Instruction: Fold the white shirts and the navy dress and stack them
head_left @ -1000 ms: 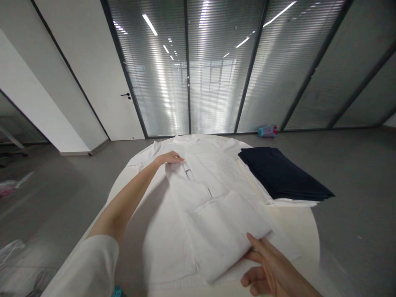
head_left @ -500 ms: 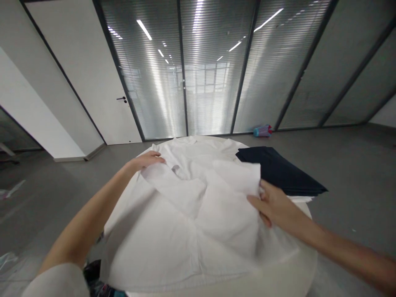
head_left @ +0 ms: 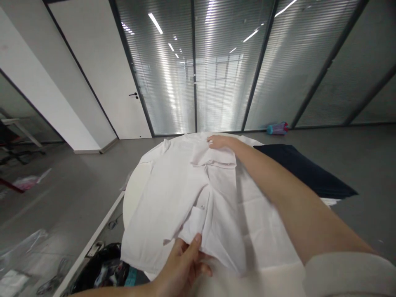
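Note:
A white shirt [head_left: 173, 194] lies spread over the round table, with its right part turned over onto the middle. At the near side, my left hand [head_left: 187, 258] pinches the shirt's lower front edge between thumb and fingers, close to a small button. My right hand [head_left: 219, 142] reaches across to the far end and is closed on the white cloth near the collar, beside a turned-over short sleeve [head_left: 215, 158]. The fingertips of my right hand are partly tucked into the fabric.
Folded dark navy cloth [head_left: 303, 169] lies on white fabric at the table's right edge. Below left of the table [head_left: 133, 189] is a black-lined bin [head_left: 102, 264]. A blue and red object [head_left: 277, 128] rests on the floor by the glass wall. Plastic wrapping [head_left: 23, 247] lies at left.
My left hand has moved from the far left edge to the near hem. My right hand has gone from the right side to the far end. The shirt's right part is now folded inward.

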### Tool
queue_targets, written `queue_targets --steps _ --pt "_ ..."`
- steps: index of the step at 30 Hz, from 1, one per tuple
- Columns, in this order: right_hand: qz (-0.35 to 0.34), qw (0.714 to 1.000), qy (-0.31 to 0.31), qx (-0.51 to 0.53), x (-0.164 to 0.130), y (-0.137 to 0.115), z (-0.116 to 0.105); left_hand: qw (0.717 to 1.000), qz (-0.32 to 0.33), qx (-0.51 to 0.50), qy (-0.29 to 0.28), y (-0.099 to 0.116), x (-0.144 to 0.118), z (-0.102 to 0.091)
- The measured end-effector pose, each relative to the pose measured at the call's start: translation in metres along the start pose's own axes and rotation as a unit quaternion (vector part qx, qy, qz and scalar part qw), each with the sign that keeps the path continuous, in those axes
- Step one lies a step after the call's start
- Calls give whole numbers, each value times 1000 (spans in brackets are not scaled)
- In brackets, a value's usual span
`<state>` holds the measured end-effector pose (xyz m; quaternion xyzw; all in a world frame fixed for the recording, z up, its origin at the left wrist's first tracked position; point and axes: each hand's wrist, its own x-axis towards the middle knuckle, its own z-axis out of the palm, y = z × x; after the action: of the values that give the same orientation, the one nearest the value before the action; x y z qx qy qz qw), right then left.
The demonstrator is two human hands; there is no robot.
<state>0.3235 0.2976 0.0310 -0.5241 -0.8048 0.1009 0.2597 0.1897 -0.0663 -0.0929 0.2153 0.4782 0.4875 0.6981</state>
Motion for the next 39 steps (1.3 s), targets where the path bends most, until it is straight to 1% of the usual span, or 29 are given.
queue_targets --steps 2,4,6,8,9,10,11,12,13,14,15,16,17,18,19,20,21,22,23,24,26,28,30,32,33,34,35,36,39 --pt "-26 996 -66 -62 -12 -4 26 999 -31 -17 -31 -6 -3 10" --pt "-46 985 -109 -124 -24 -7 44 993 -84 -10 -77 -2 -9 12" --pt "-69 974 -129 -173 -34 -11 50 983 -138 24 -122 10 -20 9" --pt "-96 963 -133 -212 -46 -18 44 965 -159 99 -183 33 -35 3" --pt "-115 958 -135 -225 -56 -23 37 951 -146 159 -222 48 -41 -2" --pt "-145 951 -142 -231 -68 -27 27 928 -108 236 -267 63 -46 -9" --pt "-180 943 -156 -230 -84 -31 16 899 -39 320 -297 79 -47 -16" --pt "-240 928 -181 -222 -103 -33 5 859 60 408 -302 93 -45 -24" --pt "-305 905 -217 -200 -126 -33 -6 806 180 488 -283 105 -39 -33" --pt "-354 882 -253 -178 -151 -32 -15 738 293 552 -254 114 -30 -43" --pt "-381 871 -259 -169 -177 -28 -23 663 385 601 -227 119 -18 -51" --pt "-396 867 -254 -167 -204 -24 -28 588 444 640 -218 122 -6 -59" --pt "-411 863 -248 -158 -230 -18 -30 519 474 673 -228 122 6 -65" --pt "-418 868 -232 -137 -253 -12 -31 460 484 700 -250 121 17 -69" --pt "-425 871 -218 -119 -274 -7 -31 412 482 721 -280 119 25 -70" --pt "-430 873 -204 -104 -291 -3 -29 374 475 735 -309 117 32 -69" --pt "-434 876 -188 -94 -304 1 -28 347 469 742 -331 115 36 -67" --pt "-436 878 -174 -92 -314 3 -27 332 464 745 -347 114 38 -63" --pt "-438 879 -163 -95 -320 4 -26 328 458 745 -358 114 39 -59" --pt "-438 880 -156 -100 -324 5 -26 332 449 744 -367 114 39 -55" --pt "-432 881 -161 -103 -326 6 -25 356 418 740 -389 117 39 -49" --pt "-421 885 -177 -91 -325 7 -24 392 373 734 -411 119 40 -48" --pt "-413 890 -179 -70 -326 9 -21 438 336 725 -411 120 41 -53" --pt "-410 897 -157 -51 -328 12 -14 488 332 708 -389 118 45 -63" --pt "-409 901 -142 -44 -329 14 -11 509 339 697 -375 117 47 -70" --pt "-408 904 -126 -37 -330 16 -8 523 350 688 -362 116 49 -75" --pt "-409 905 -114 -31 -330 18 -5 527 366 681 -353 115 51 -80" --pt "-412 904 -107 -27 -330 19 -3 524 383 676 -348 114 53 -83" --pt "-428 897 -109 -14 -326 22 -6 485 430 673 -355 113 54 -83"
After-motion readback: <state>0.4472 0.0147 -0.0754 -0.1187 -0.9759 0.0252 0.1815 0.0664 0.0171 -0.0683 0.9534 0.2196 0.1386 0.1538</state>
